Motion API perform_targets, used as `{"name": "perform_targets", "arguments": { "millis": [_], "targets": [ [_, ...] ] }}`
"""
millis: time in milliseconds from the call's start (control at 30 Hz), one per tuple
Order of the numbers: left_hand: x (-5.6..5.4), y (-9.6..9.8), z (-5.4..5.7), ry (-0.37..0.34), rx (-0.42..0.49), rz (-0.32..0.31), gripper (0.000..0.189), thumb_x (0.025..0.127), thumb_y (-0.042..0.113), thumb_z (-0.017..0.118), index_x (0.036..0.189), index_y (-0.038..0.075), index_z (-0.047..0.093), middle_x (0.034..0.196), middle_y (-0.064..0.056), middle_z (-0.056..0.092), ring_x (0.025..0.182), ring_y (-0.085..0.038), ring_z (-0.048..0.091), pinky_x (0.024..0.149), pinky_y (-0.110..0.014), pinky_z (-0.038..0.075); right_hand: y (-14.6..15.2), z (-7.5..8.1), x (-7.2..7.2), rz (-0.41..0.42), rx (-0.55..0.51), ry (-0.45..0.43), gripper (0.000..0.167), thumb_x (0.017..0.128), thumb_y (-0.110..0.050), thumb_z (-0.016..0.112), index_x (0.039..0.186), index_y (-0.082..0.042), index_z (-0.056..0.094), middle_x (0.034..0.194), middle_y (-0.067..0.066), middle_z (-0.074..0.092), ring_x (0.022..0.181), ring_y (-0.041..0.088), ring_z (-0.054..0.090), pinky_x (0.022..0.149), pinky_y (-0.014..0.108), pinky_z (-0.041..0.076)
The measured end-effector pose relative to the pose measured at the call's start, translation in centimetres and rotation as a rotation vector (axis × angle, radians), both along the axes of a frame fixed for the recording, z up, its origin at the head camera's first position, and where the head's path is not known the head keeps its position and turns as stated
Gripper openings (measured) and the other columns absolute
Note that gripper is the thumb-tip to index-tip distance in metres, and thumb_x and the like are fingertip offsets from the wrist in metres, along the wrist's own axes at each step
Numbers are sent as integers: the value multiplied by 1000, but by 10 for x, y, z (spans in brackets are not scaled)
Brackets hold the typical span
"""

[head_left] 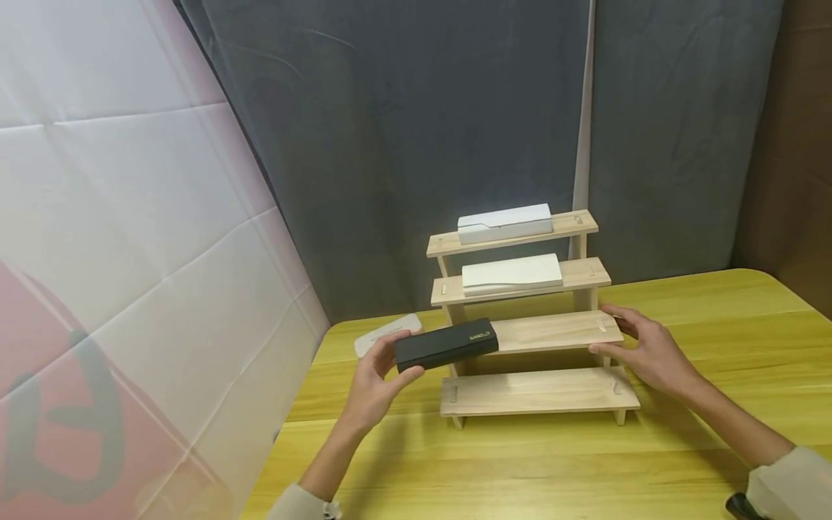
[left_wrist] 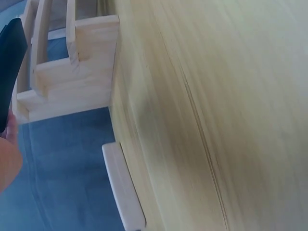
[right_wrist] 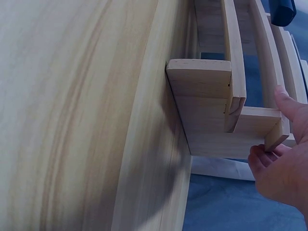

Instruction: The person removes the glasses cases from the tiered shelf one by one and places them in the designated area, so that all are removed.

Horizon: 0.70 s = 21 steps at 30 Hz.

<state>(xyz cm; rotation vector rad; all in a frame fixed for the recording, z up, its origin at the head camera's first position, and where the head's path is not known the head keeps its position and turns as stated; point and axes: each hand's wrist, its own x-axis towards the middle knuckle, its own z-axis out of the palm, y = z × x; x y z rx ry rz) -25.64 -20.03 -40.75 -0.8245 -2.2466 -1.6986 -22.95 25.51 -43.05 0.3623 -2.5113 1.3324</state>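
Note:
My left hand (head_left: pixel 377 383) holds a black glasses case (head_left: pixel 448 344) with gold lettering, thumb in front and fingers behind its left end. The case overlaps the left part of the second-lowest tier of a wooden stepped shelf (head_left: pixel 539 393). At that tier's right end, my right hand (head_left: pixel 650 354) grips the board, thumb at the front edge and fingers behind, as the right wrist view also shows. A white glasses case (head_left: pixel 505 224) lies on the top tier. Another white glasses case (head_left: pixel 512 274) lies on the tier below it.
On the yellow wood-grain table (head_left: pixel 520 469), a flat white case (head_left: pixel 390 334) lies left of the shelf, partly behind my left hand. Grey curtains (head_left: pixel 422 144) hang behind the table, and a pale printed cloth (head_left: pixel 162 217) hangs along the left. A dark object (head_left: pixel 743 505) shows beside my right sleeve.

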Motion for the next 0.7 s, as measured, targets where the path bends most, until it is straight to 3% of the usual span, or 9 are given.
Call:
{"name": "perform_targets", "arguments": {
  "millis": [200,400,700],
  "targets": [
    [0,-13,0,-5,16,43,59,89,-5,82,144,4,61,144,-14,63,127,-21,66,111,-27,48,0,0,0,-1,-2,-6,81,95,-24,84,156,9,42,154,37,45,136,62,47,106,62,43],
    [-2,-28,-3,11,16,85,58,90,-7,81,143,-3,60,142,-20,62,124,-16,66,109,-24,48,-1,-1,-1,5,-4,7,79,95,-22,84,155,9,43,154,38,45,135,62,48,106,61,43],
    [-4,-45,-3,-11,28,145,58,90,-5,82,144,-2,60,141,-16,65,123,-16,67,111,-24,48,-1,0,0,-4,1,-4,80,95,-24,84,156,8,43,155,37,44,135,61,48,107,61,43]
  ]
}}
